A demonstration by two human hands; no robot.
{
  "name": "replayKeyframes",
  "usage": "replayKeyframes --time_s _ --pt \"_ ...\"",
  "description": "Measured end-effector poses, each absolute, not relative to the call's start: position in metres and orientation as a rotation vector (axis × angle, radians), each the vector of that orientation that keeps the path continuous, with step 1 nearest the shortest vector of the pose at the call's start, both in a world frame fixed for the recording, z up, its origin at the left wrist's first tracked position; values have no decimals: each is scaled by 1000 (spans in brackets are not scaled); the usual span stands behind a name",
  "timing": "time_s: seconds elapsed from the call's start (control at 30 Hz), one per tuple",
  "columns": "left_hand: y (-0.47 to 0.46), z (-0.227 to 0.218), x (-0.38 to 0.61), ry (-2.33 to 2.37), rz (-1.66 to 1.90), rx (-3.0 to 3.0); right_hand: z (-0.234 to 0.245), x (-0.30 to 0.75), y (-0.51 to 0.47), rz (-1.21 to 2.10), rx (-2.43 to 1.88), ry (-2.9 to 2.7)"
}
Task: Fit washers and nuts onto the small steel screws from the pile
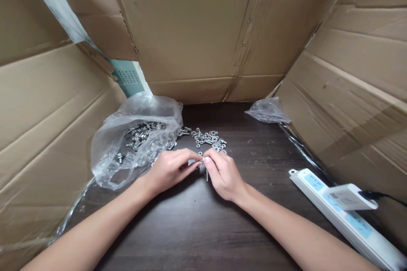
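My left hand (pixel 173 164) and my right hand (pixel 224 173) meet fingertip to fingertip above the table. Both pinch a small silver metal fastener (pixel 202 160), mostly covered by the fingers, so whether it is a screw, a nut or both I cannot tell. Beside my right thumb a thin screw (pixel 207 175) points down toward me. Just beyond the fingertips is a loose pile of screws, nuts and flat washers (pixel 210 137). Left of my left hand, an open clear plastic bag (pixel 108 148) holds many screws with washers on them (pixel 143 133).
Cardboard walls (pixel 197 25) enclose the dark wooden table (pixel 190 228) at the back and both sides. A crumpled clear bag (pixel 269 110) lies at the back right. At the right stands a white power strip (pixel 318 197) with a plugged-in white adapter (pixel 349 198) and black cable.
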State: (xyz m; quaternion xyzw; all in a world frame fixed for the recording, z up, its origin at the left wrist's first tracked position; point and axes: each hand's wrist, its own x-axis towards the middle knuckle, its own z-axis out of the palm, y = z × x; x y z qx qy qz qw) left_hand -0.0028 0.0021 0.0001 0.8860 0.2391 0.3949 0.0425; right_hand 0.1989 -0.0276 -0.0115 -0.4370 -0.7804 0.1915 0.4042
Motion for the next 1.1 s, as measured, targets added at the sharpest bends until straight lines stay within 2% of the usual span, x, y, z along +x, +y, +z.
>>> replayKeyframes --time_s 1.1 --pt "3 -1 -4 733 1219 2719 -12 198 -27 500 -1075 -1998"
